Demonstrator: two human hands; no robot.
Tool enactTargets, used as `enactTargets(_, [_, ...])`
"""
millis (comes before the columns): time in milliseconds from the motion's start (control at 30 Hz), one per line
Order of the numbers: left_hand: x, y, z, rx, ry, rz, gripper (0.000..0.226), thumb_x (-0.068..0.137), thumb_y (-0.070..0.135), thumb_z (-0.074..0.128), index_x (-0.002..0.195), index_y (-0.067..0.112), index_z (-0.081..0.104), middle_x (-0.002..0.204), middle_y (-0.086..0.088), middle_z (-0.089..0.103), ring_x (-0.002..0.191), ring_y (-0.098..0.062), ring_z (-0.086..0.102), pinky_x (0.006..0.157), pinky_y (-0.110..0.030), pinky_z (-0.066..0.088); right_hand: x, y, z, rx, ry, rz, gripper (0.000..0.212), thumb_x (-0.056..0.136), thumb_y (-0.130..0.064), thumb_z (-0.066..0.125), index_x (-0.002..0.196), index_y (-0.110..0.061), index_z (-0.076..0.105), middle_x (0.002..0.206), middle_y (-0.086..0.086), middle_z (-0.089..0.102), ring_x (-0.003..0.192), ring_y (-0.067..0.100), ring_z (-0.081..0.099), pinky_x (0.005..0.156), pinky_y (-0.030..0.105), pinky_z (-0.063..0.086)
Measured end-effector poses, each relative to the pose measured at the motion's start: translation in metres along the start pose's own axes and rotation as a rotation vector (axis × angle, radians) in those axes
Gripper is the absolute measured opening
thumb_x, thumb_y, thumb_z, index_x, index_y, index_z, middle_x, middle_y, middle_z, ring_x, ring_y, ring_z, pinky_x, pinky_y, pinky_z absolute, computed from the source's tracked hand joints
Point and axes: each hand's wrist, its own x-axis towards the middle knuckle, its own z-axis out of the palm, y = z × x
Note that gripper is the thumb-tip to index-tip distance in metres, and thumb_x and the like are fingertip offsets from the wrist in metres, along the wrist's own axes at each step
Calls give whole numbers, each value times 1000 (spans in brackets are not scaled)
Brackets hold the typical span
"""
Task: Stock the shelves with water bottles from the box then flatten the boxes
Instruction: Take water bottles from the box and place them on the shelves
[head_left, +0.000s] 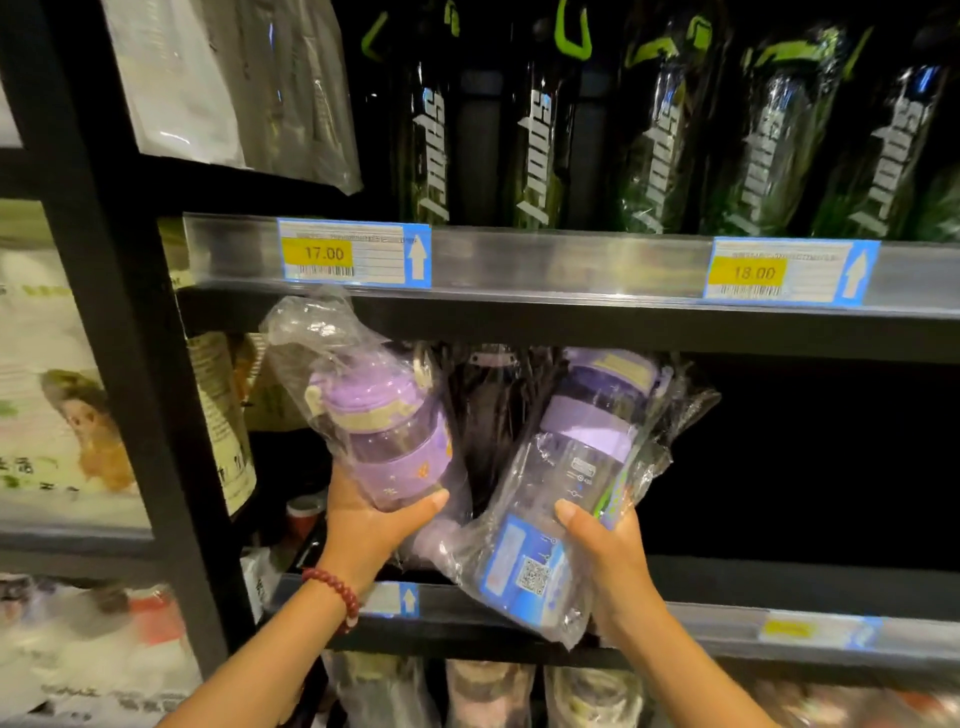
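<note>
Black metal shelves fill the dim shop around us. Tags on the upper rail read 17.00 and 18.00; dark bottles above say "Sport" (in plastic bags). Our left hand grasps a purple bottle, lid pointing up-left; our right hand grasps a second purple bottle, lid up-right, both at the middle shelf.

left hand, right hand (both gripping), raised

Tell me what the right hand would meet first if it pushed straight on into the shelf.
Nothing close, apparently: the right hand and its bottle point into a dark gap; only the other wrapped bottle lies beside. Depth is unclear.
</note>
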Motion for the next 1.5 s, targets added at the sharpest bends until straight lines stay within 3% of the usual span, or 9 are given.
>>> enactTargets(167, [4, -11, -24, 123, -70, 4, 93, 39, 40, 85, 119, 4, 55, 114, -8, 65, 105, -17, 63, 93, -37, 51, 5, 9, 2, -1, 130, -63, 41, 66, -7, 62, 106, -14, 54, 85, -1, 72, 81, 17, 69, 70, 29, 57])
enactTargets(300, [4, -12, -29, 177, -117, -8, 92, 34, 45, 83, 117, 30, 47, 114, 15, 58, 101, 12, 56, 82, -7, 45, 10, 20, 4, -20, 204, -78, 40, 77, 0, 68, 108, -20, 51, 97, 1, 67, 88, 13, 67, 76, 27, 55])
enactTargets(667, [10, -16, -29, 199, -138, -51, 92, 38, 31, 90, 119, 25, 46, 108, 16, 57, 94, 9, 56, 68, -4, 44, 25, 24, 10, -267, -41, -24, 43, 71, -7, 76, 108, -21, 58, 97, -1, 73, 94, 18, 69, 79, 30, 55])
enactTargets(767, [11, -16, -28, 205, -136, -45, 85, 51, 11, 92, 119, 27, 44, 110, 16, 55, 96, 9, 53, 73, -6, 40, 28, 24, 8, -446, -113, 32, 50, 63, -13, 80, 108, -20, 60, 102, 0, 72, 97, 15, 68, 87, 36, 53])
enactTargets(933, [9, -13, -29, 178, -121, -69, 92, 42, 30, 86, 123, 30, 41, 112, 17, 54, 100, 7, 52, 80, -9, 39, 21, 25, 9, -583, -248, 148, 73, 63, -8, 86, 113, -34, 41, 122, -18, 52, 102, -18, 54, 85, 8, 45])
enactTargets(1100, [7, -13, -28, 192, -114, -86, 96, 42, 32, 91, 123, 30, 38, 111, 17, 52, 102, -4, 53, 80, -12, 39, 24, 20, 4, -555, -287, 192, 79, 59, -20, 86, 126, -31, 46, 127, -5, 61, 116, 10, 59, 98, 30, 46])
enactTargets(1233, [7, -15, -26, 228, -148, -71, 94, 48, 27, 93, 125, 27, 39, 117, 13, 53, 110, -7, 52, 89, -20, 43, 24, 12, -3, -623, -311, 189, 54, 73, 0, 77, 114, -28, 55, 109, -7, 70, 103, 8, 66, 88, 25, 52])
enactTargets(1367, [3, -17, -30, 346, -211, -104, 114, 37, 60, 84, 135, 27, 34, 130, 8, 51, 119, -11, 51, 101, -36, 44, 23, 8, -7, -748, -291, 145, 47, 75, -8, 78, 109, -31, 56, 108, -7, 69, 99, 8, 66, 89, 29, 53])
enactTargets(1500, [-1, -15, -37, 437, -290, -140, 118, 37, 58, 85, 136, 28, 29, 129, 10, 50, 116, -11, 52, 98, -29, 43, 13, 8, -9, -832, -245, 117, 50, 76, -16, 79, 109, -39, 50, 112, -16, 62, 100, 1, 62, 85, 26, 54])
